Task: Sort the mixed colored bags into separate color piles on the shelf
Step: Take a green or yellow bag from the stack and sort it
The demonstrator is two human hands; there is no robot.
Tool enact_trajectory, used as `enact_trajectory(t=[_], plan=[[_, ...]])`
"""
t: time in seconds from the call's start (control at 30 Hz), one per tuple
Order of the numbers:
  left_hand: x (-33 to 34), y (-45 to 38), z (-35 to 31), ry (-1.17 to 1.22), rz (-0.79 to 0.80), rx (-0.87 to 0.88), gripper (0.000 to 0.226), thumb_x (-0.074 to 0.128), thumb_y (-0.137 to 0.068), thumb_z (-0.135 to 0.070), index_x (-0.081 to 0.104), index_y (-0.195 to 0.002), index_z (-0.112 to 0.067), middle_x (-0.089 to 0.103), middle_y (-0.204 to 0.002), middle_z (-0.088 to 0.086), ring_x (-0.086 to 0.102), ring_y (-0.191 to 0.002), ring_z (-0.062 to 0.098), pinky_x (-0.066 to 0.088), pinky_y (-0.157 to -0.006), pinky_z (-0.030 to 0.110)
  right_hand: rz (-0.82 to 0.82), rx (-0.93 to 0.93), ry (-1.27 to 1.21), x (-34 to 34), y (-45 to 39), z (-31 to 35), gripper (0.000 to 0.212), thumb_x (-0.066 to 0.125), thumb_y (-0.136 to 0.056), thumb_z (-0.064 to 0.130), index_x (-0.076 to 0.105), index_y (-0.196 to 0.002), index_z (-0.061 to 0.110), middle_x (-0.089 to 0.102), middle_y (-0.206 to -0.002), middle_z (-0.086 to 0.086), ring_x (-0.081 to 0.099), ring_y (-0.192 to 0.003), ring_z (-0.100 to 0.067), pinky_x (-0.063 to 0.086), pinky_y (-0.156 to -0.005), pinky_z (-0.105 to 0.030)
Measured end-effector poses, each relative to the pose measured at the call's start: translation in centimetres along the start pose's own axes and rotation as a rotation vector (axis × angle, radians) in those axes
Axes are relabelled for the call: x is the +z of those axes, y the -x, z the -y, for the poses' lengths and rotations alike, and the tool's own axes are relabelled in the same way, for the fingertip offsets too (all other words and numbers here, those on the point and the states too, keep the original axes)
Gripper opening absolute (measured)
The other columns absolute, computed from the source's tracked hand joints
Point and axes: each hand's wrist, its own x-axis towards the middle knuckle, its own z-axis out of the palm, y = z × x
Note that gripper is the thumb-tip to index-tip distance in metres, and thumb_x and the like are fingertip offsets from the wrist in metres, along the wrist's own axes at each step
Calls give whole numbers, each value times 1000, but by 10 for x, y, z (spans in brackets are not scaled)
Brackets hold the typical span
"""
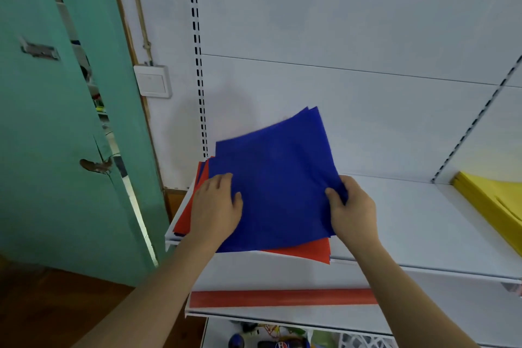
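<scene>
While the left hand (216,206) is pressing flat, the right hand (351,206) is pinching the limp, featherlight blue bags (276,178) at their right edge, lifting them off the red bags (305,251).

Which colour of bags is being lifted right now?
The blue bags: right hand pinches their edge, tilting them above the flat red bags.
</scene>
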Motion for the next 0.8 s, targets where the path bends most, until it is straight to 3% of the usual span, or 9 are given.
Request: enact_trajectory(t=[0.1,0.23,0.33,0.4,0.47,0.57,0.67,0.7,0.8], plan=[[-5,-18,1,304,-53,-188,56,54,-107,-38,38,-157,-19,53,-153,2,55,-135,24,53,-107,44,-104,-26,-104,-12,6,5,20,56,-105,31,58,-105,52,70,-97,27,65,-89,0,48,-69,-23],[-13,-47,-8,804,-30,-447,55,58,-106,-26,39,-157,-23,59,-145,0,60,-126,21,50,-94,37,-222,-4,-188,-26,9,6,17,54,-105,34,59,-110,50,71,-100,24,67,-91,0,50,-70,-26],[-17,-56,-20,1026,-93,-428,43,60,-105,-18,55,-147,-26,71,-126,-4,70,-110,15,58,-93,36,-305,14,-211,-37,8,2,9,52,-107,41,55,-110,49,69,-99,22,66,-89,-3,50,-69,-30],[-21,-62,-27,975,-162,-294,25,60,-105,-20,68,-126,-31,76,-110,-13,72,-99,7,58,-86,31,-335,37,-216,-41,8,-2,5,50,-107,50,53,-109,47,68,-97,19,65,-86,-6,52,-68,-36],[-26,-68,-33,879,-243,-194,15,59,-105,-27,69,-114,-33,74,-103,-19,69,-94,0,54,-79,24,-342,45,-208,-42,9,-4,11,50,-106,55,52,-109,45,67,-97,19,64,-86,-6,52,-66,-35],[-23,-65,-37,820,-217,-141,13,55,-107,-39,66,-110,-33,72,-99,-22,67,-91,-2,50,-70,17,-286,61,-144,-39,16,-12,7,54,-106,49,51,-108,43,66,-97,21,63,-85,-4,49,-64,-30],[-8,-50,-32,793,-75,-147,20,48,-111,-38,65,-111,-27,74,-98,-13,71,-88,8,57,-70,37,-203,127,-80,-31,22,-25,12,54,-106,40,51,-96,33,63,-83,10,60,-74,-14,47,-60,-35],[-3,-46,-30,779,-51,-132,21,46,-112,-35,65,-112,-26,74,-99,-13,71,-90,7,57,-71,37,-176,152,-52,-30,24,-27,17,52,-106,38,50,-92,28,61,-78,6,58,-71,-18,46,-59,-36],[1,-42,-31,740,-35,-98,23,45,-113,-32,66,-115,-24,72,-99,-25,66,-96,-8,48,-76,19,-138,190,27,-33,25,-29,24,52,-106,33,47,-85,23,58,-74,2,55,-68,-23,41,-56,-34]])
